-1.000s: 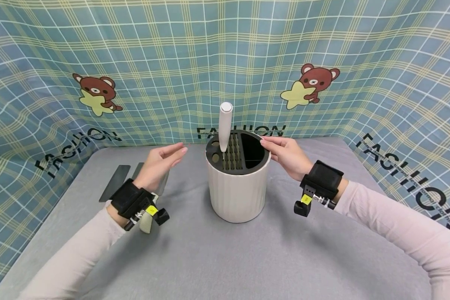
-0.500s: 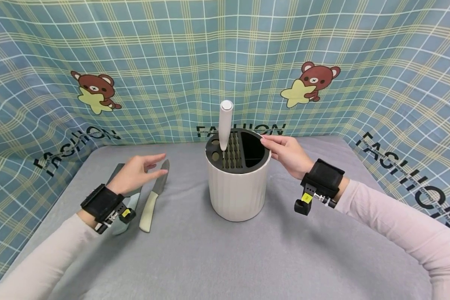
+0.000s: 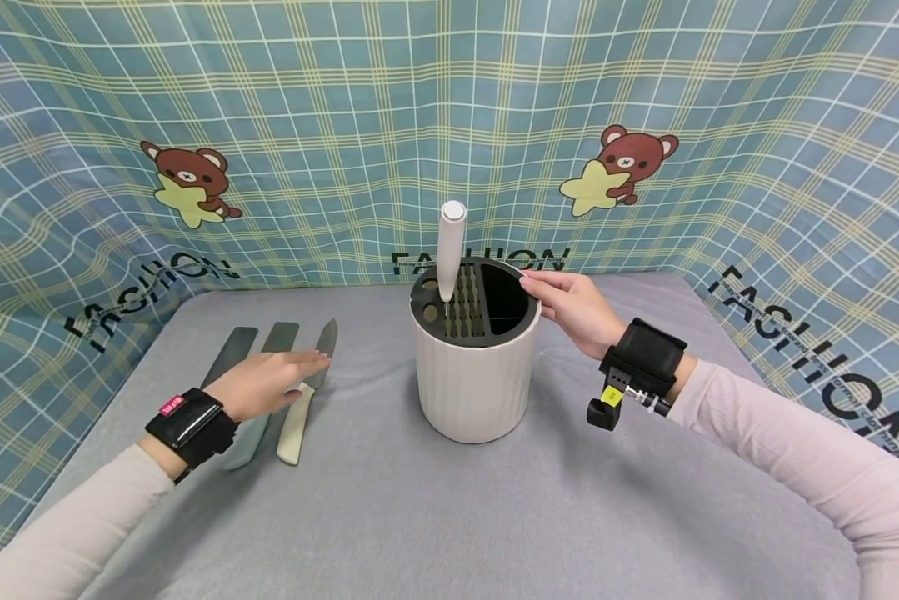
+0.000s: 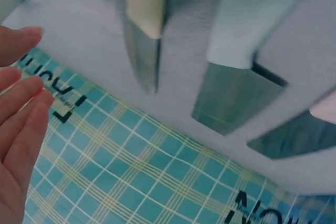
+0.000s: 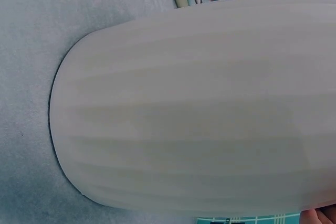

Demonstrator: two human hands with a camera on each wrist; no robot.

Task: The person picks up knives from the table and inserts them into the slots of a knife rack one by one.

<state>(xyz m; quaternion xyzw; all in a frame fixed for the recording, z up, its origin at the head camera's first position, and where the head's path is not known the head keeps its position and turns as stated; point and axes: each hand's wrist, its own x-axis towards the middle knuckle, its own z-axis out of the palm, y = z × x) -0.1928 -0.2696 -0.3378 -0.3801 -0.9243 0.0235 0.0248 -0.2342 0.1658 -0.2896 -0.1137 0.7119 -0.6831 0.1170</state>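
While pinching the rim of the white holder [image 3: 473,392], upright on the grey cloth [image 3: 456,517], between thumb and fingers of the right hand [image 3: 578,312], hovering the left hand [image 3: 263,385], with thumb apart from loosely straight fingers, over a cream-handled knife [image 3: 295,427], a blue-handled knife [image 3: 245,447] and a pink-handled knife [image 4: 299,136] lying left of the holder.

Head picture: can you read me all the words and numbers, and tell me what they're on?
"FASHION": big black letters, repeated on the checked cloth.
Tiny writing across those letters: too small to read.
Red tag on the left wristband: too blurred to read.
Yellow sticker by the right wristband: too small to read.
Pot and knives: no writing I can see.
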